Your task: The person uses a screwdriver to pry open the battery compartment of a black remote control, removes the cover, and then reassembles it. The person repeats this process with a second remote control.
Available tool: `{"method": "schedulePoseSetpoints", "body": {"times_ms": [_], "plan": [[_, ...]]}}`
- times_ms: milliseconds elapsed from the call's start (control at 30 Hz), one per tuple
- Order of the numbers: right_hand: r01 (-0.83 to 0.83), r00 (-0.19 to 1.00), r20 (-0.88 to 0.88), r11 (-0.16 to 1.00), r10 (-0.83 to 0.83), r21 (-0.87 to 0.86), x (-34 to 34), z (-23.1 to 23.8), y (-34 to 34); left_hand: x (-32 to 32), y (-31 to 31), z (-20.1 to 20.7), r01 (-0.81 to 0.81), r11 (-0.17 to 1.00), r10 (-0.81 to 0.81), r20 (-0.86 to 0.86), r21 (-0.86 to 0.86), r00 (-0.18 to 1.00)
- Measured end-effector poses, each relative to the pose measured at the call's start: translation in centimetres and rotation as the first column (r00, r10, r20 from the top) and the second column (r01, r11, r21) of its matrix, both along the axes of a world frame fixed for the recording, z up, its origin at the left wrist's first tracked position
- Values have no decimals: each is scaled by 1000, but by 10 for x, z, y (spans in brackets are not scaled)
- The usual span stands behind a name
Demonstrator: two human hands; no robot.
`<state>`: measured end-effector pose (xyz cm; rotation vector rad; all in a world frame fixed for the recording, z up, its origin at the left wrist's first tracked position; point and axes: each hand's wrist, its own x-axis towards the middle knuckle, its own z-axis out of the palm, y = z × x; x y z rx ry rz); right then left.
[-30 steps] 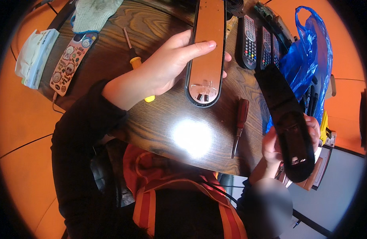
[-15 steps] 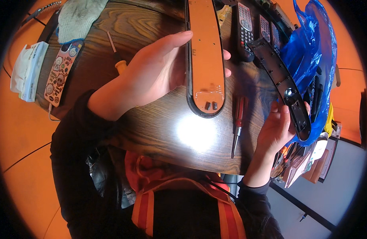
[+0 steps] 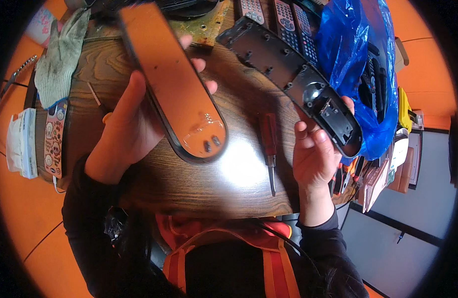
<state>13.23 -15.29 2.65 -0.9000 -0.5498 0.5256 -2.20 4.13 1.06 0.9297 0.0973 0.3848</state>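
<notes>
My left hand point(image 3: 132, 126) is closed round one half of a remote control point(image 3: 176, 84), a black shell with an orange-brown circuit board facing up. Its thumb lies along the left edge and fingertips show past the right one. Two small dark contacts sit at the board's near end. In my right hand point(image 3: 316, 156) is the remote's black back cover point(image 3: 283, 74), its hollow inside turned up, showing screw posts and a battery bay with a metal spring. Between the hands, a red-handled screwdriver point(image 3: 269, 139) lies on the wooden table point(image 3: 199, 191).
Several remote controls point(image 3: 284, 20) lie at the back right beside a blue plastic bag point(image 3: 345, 39). At left are a work glove point(image 3: 62, 64), a phone in a patterned case point(image 3: 55, 141), a tissue pack point(image 3: 22, 144) and a second screwdriver point(image 3: 95, 97). Pliers point(image 3: 344, 176) stand by the right edge.
The circuit board half has moved left and tilted in my left hand. The back cover has shifted left, closer to the middle, in my right hand. The view has turned slightly.
</notes>
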Motion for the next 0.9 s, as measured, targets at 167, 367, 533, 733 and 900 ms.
{"method": "schedulePoseSetpoints", "body": {"times_ms": [167,367,533,733,900], "plan": [[-6,995,96,1000,7,-11,-9,-2,6,-1,-1,-2,123,992,-123,9,-10,992],[-112,962,217,966,164,-232,-16,-4,-4,-4,-13,-3,128,992,-128,-9,-21,992],[-15,865,453,914,215,-405,-18,-11,-10,-6,-10,1,153,988,-153,4,-29,988],[-50,871,441,932,216,-358,-21,-18,-7,-3,-10,0,179,972,-160,134,-150,978],[-222,785,467,889,407,-401,-16,-11,-1,-3,-10,0,154,943,-100,189,-296,977]]}}
